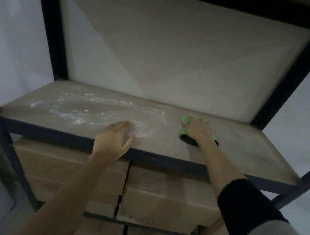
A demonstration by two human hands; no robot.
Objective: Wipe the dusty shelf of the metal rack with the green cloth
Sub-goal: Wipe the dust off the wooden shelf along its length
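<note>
While right hand (199, 130) presses cloth (184, 134) flat on shelf (243, 146), wiping underway; left hand (114, 138) rests open; next, sweep left through dust (85, 109).

Dim light. Plain pale wall (14, 43) fills left and right of frame. Stacked cardboard boxes (170, 196) at lower centre; a lower one is marked "PICO".
</note>
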